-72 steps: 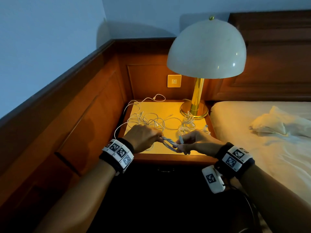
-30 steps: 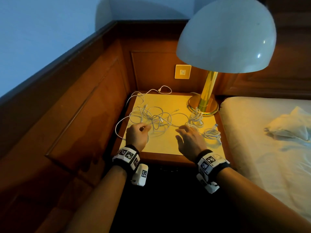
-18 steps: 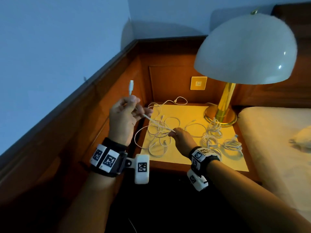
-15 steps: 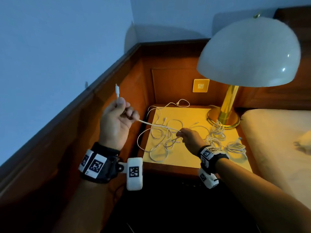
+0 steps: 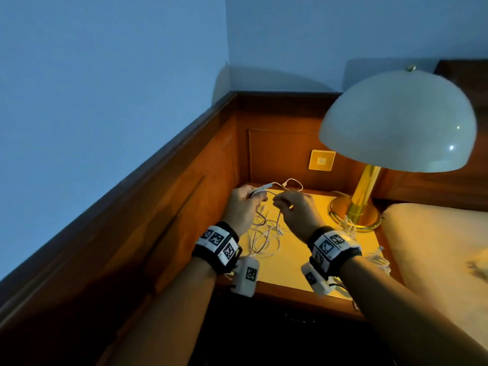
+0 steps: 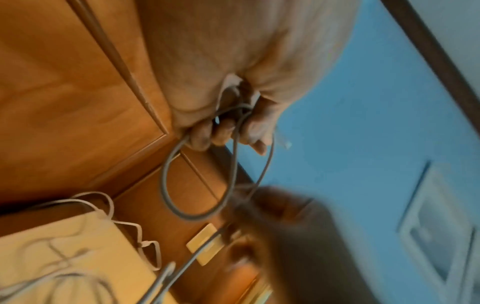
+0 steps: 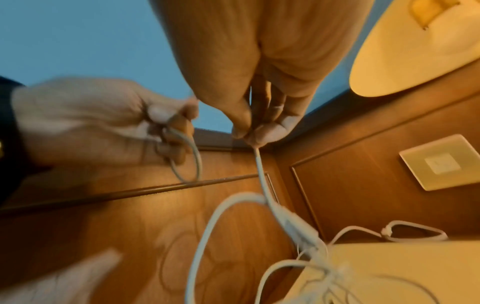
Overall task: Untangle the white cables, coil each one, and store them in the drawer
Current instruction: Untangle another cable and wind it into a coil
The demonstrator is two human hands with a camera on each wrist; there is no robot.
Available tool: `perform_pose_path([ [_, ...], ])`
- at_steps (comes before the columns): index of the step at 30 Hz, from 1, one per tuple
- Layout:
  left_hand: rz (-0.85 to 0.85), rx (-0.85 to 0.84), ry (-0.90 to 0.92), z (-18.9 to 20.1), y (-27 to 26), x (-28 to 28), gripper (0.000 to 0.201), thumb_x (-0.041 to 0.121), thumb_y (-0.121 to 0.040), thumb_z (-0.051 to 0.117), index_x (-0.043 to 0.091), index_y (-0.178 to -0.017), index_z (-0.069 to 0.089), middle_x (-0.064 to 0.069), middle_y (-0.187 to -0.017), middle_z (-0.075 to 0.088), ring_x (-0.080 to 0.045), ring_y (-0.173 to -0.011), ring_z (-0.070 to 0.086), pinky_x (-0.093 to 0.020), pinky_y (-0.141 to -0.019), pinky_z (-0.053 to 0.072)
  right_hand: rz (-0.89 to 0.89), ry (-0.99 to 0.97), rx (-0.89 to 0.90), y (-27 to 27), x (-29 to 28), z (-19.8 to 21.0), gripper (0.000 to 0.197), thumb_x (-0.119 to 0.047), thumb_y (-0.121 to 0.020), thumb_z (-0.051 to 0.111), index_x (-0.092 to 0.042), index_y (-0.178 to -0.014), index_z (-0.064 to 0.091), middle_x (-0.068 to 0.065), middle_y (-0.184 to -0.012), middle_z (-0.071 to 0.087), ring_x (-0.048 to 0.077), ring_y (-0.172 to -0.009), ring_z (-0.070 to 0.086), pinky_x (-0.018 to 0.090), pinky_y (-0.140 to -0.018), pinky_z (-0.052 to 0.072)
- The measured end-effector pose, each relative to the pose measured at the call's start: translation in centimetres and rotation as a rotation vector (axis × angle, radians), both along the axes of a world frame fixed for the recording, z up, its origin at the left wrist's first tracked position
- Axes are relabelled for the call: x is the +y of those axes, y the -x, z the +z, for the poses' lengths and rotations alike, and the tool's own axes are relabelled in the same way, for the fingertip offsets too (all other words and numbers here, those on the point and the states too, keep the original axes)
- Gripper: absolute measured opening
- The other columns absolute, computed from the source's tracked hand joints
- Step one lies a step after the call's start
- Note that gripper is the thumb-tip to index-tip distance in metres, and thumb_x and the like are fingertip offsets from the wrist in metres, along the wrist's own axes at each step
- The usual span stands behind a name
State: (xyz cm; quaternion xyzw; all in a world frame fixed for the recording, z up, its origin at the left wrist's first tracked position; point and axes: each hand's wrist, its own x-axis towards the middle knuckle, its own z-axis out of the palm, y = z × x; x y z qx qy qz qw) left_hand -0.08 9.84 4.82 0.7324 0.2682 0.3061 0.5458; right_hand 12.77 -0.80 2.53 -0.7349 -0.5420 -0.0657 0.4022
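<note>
— White cable (image 5: 264,235), that's what both hands are working on, just above the near left part of the nightstand (image 5: 298,276). The left hand (image 5: 241,207) is curling its fingers round a small loop of it, and the right hand (image 5: 297,211) is pinching the same cable between thumb and fingertips (image 7: 262,131), right beside the left.

— And the rest of the cables?

— Strands are hanging from the hands down into a loose tangle lying on the yellow-lit top. Two little bundles (image 5: 348,228) are sitting near the right edge, one touching the brass lamp base (image 5: 355,215). Farther back, one looped end (image 5: 291,183) is resting at the rear edge, under the wall switch plate (image 5: 321,160).

— The drawer?

— It's dark under the top; I cannot tell whether it's open.
</note>
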Motion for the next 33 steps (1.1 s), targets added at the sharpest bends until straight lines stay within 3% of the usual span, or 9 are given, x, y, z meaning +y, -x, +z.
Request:
perform_pose_path([
  [4, -0.111, -0.185, 0.293, 3.9, 1.2, -0.5, 0.02, 0.016, -0.089, 0.059, 0.017, -0.069, 0.061, 0.004, -0.061, 0.046, -0.011, -0.056, 0.035, -0.025, -0.054, 0.03, -0.085, 0.118, 0.232, -0.1, 0.4, -3.5, 0.013, -0.012, -0.096, 0.06, -0.013, -0.092, 0.072, -0.005, -0.085, 0.065, 0.006, -0.073, 0.056, 0.012, -0.062, 0.036],
  [7, -0.13, -0.458, 0.541, 7.9, 3.3, -1.0, 0.017, 0.013, -0.096, 0.051, 0.013, -0.081, 0.058, 0.004, -0.06, 0.043, -0.012, -0.06, 0.036, -0.027, -0.058, 0.031, -0.101, 0.156, 0.382, -0.9, 0.0, -5.6, 0.014, -0.013, -0.098, 0.059, -0.015, -0.093, 0.072, -0.004, -0.085, 0.067, 0.013, -0.078, 0.062, 0.016, -0.062, 0.039],
  [10, -0.121, -0.57, 0.532, 10.2, 5.7, -0.9, 0.024, 0.023, -0.102, 0.048, 0.015, -0.08, 0.054, 0.003, -0.063, 0.033, -0.012, -0.06, 0.034, -0.027, -0.06, 0.031, -0.105, 0.183, 0.383, -1.9, -0.9, -6.8, 0.015, -0.019, -0.098, 0.061, -0.017, -0.098, 0.076, -0.005, -0.093, 0.071, 0.012, -0.084, 0.063, 0.016, -0.065, 0.039],
  [15, 0.104, -0.258, 0.051, 6.0, 6.4, -1.8, 0.017, 0.024, -0.094, 0.061, 0.013, -0.081, 0.057, -0.001, -0.07, 0.052, -0.014, -0.064, 0.047, -0.026, -0.062, 0.04, -0.125, 0.077, 0.359, -2.5, -1.2, -5.0, 0.013, -0.02, -0.096, 0.064, -0.014, -0.096, 0.076, -0.002, -0.095, 0.068, 0.012, -0.082, 0.059, 0.017, -0.065, 0.038],
  [17, 0.129, -0.1, 0.034, 3.1, 5.4, -2.4, 0.011, 0.016, -0.088, 0.071, 0.007, -0.089, 0.064, -0.01, -0.087, 0.068, -0.018, -0.078, 0.062, -0.024, -0.07, 0.05, -0.082, 0.017, 0.328, -1.9, -1.1, -3.4, 0.014, -0.017, -0.096, 0.063, -0.014, -0.094, 0.076, -0.002, -0.091, 0.071, 0.012, -0.083, 0.063, 0.02, -0.069, 0.044],
  [20, 0.07, 0.056, 0.062, 0.3, 3.2, -2.5, 0.033, 0.039, -0.075, 0.082, 0.015, -0.094, 0.07, -0.017, -0.087, 0.07, -0.02, -0.077, 0.062, -0.037, -0.072, 0.05, -0.023, 0.071, 0.203, -1.0, -0.9, -1.6, 0.015, -0.017, -0.097, 0.06, -0.015, -0.094, 0.075, -0.001, -0.089, 0.068, 0.015, -0.082, 0.061, 0.029, -0.071, 0.048],
  [23, 0.05, 0.1, 0.014, -0.4, 0.4, -2.0, 0.044, 0.049, -0.067, 0.087, 0.017, -0.09, 0.069, -0.02, -0.089, 0.073, -0.019, -0.074, 0.061, -0.05, -0.073, 0.055, -0.06, 0.069, 0.078, -0.4, -0.6, -1.0, 0.02, -0.011, -0.097, 0.054, -0.015, -0.093, 0.073, 0.001, -0.089, 0.064, 0.018, -0.079, 0.056, 0.031, -0.068, 0.044],
  [27, -0.044, 0.178, -0.138, -0.6, -2.1, -0.8, 0.018, 0.023, -0.09, 0.073, 0.029, -0.076, 0.064, -0.012, -0.085, 0.072, -0.021, -0.078, 0.06, -0.045, -0.074, 0.051, -0.132, 0.004, -0.03, -0.3, -0.5, -0.9, 0.016, -0.009, -0.097, 0.056, -0.015, -0.095, 0.071, 0.001, -0.089, 0.062, 0.018, -0.075, 0.055, 0.029, -0.062, 0.046],
  [33, -0.07, -0.013, 0.049, 2.1, -2.0, 0.3, 0.024, 0.023, -0.095, 0.061, 0.001, -0.087, 0.068, -0.01, -0.075, 0.054, -0.017, -0.063, 0.042, -0.027, -0.057, 0.032, -0.203, 0.182, -0.027, -0.9, 0.0, -3.2, 0.009, -0.023, -0.098, 0.056, -0.019, -0.101, 0.064, -0.004, -0.099, 0.062, 0.018, -0.084, 0.058, 0.029, -0.065, 0.048],
])
